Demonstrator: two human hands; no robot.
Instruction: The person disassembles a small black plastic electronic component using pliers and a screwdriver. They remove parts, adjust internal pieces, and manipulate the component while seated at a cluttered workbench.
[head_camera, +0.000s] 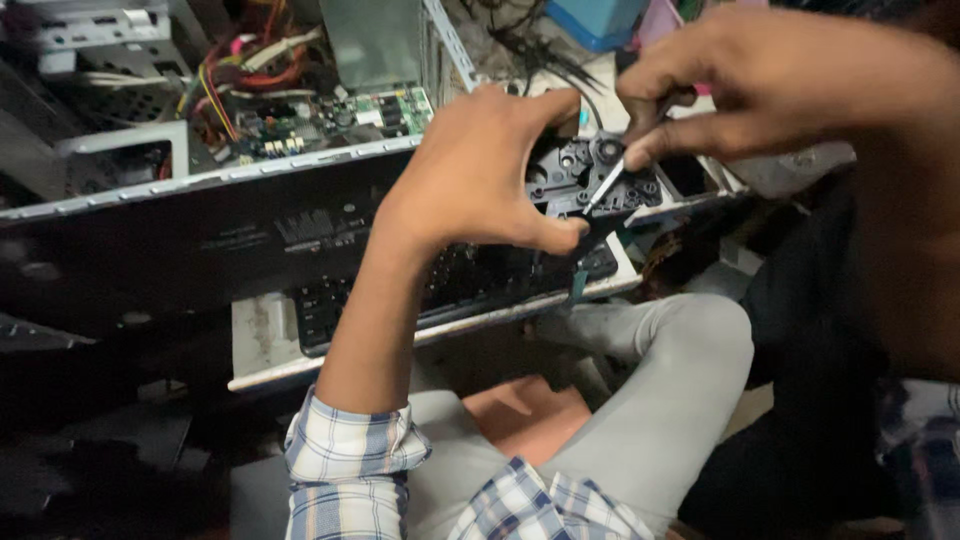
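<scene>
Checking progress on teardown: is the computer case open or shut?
Open: the computer case has no side panel, so its green circuit board and coloured wires show.

Rolled plaid sleeve (345, 450); grey trousers (660, 400); bare hands.

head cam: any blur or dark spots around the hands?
Head view: right hand is close to the lens and soft with motion blur; left hand and the black plastic part are sharper; the screwdriver tip glints; the lower left corner is in deep shadow.
</scene>
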